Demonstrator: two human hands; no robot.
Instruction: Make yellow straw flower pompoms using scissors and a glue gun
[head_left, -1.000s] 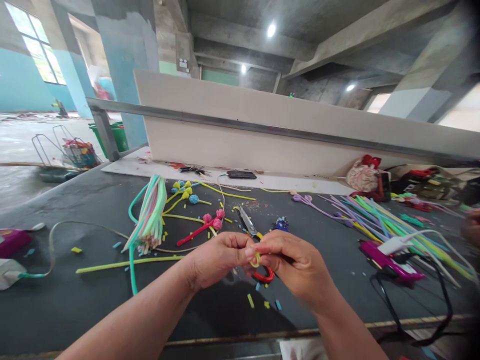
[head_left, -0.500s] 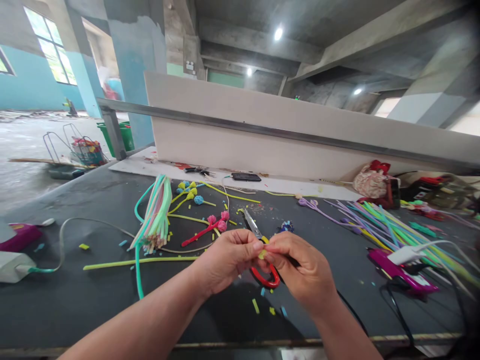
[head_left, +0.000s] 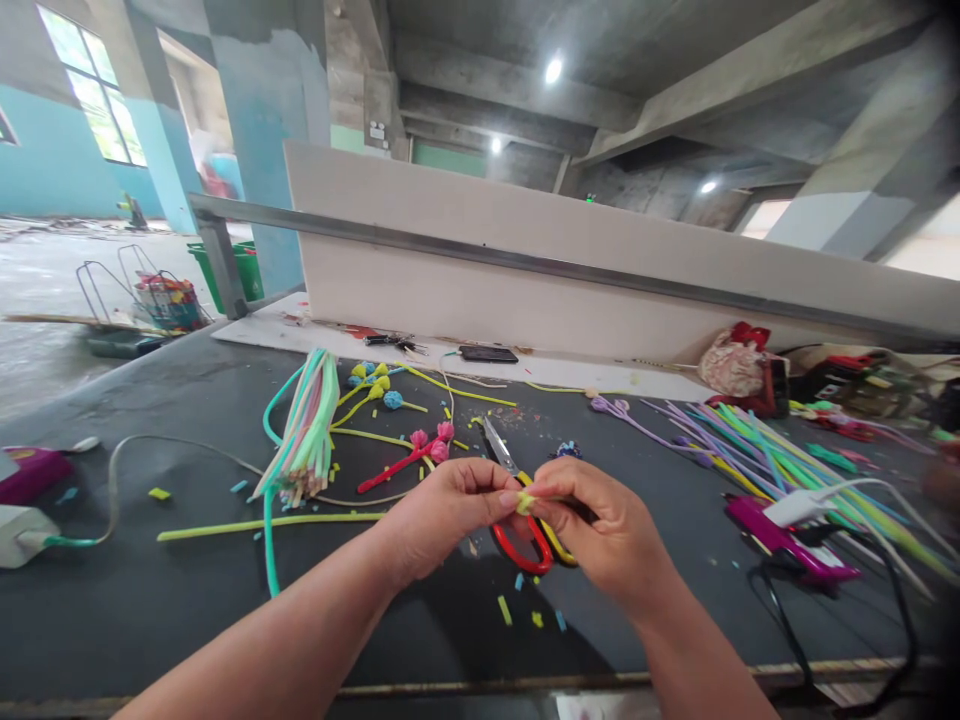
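Yellow strip (head_left: pixel 524 503), coiled small, sits pinched between my left hand (head_left: pixel 442 515) and right hand (head_left: pixel 600 530), low in the middle of the view above the dark table (head_left: pixel 150 600); both grips are narrow, thumb and fingertips closed on the same bit. I judge the roll to be partly wound and not yet a finished bud: it has no stem on it, unlike the pink buds (head_left: pixel 431 443) at about 11 o'clock from my fingers and the yellow and blue ones (head_left: pixel 375 385) farther along that line. Scissors (head_left: pixel 517 500) with red handles lie on the table under my hands, blades pointing to 12 o'clock. Cut scraps (head_left: pixel 504 609) are scattered at 6 o'clock. A bundle of pale strips (head_left: pixel 307 430) lies at 10 o'clock, a single long yellow strip (head_left: pixel 262 525) at 9 o'clock, and loose coloured strips (head_left: pixel 787 450) fan out at 2 o'clock, so much stock looks unused. A pink tool (head_left: pixel 787 545) with a cord rests at 3 o'clock.
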